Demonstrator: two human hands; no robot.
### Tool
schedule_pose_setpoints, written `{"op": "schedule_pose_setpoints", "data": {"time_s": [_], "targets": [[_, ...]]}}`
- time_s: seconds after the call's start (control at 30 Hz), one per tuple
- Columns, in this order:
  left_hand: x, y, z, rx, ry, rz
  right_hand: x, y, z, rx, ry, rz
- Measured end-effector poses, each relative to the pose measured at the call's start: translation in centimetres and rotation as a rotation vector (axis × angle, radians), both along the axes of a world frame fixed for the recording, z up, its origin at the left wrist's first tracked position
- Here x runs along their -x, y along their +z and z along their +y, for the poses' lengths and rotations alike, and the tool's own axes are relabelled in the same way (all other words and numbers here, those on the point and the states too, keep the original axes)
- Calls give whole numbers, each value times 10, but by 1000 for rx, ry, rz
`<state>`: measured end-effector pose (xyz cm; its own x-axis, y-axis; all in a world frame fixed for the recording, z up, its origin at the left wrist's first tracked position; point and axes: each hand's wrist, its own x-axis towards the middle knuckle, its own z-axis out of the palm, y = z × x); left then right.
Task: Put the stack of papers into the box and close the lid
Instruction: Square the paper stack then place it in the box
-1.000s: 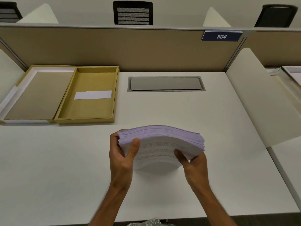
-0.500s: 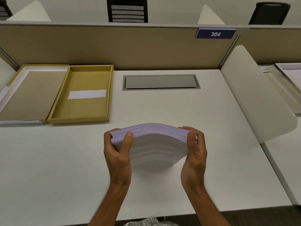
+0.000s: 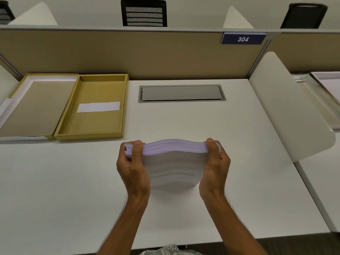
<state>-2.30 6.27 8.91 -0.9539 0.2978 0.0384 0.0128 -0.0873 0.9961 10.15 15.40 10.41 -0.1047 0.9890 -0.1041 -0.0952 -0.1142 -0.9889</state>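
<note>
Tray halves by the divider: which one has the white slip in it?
The right-hand yellow tray, the one nearer the paper stack; a white slip lies across its floor. The left tray shows only plain brown lining.

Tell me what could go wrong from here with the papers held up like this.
1. The stack of papers bows between the left hand and right hand; loose sheets could slide out.
2. The box sits far to the left; an edge could catch its rim going in.

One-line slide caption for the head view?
Both hands grip a thick white paper stack near an open tan cardboard box.
</note>
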Motion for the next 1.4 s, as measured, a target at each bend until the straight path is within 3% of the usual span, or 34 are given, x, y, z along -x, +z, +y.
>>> {"op": "schedule_pose_setpoints", "data": {"time_s": [0.23, 0.37, 0.5, 0.7, 0.93, 1.3, 1.4], "targets": [[-1, 8, -3, -9, -17, 46, 3, -1, -2, -22, -14, 0], [4, 5, -16, -79, -244, 38, 2, -1, 1, -42, 26, -12], [18, -8, -40, 85, -405, 106, 1, -4, 3, -67, 50, -9], [27, -11, -51, 156, -363, 140, -13, -7, 8, -143, 254, -46], [29, -6, -51, 168, -342, 147, -68, -21, 29, -262, 530, -256], [46, -24, -74, 304, -419, 127, -79, -27, 46, -281, 618, -476], [45, -25, -73, 326, -398, 174, -77, -38, 43, -301, 608, -448]]}}
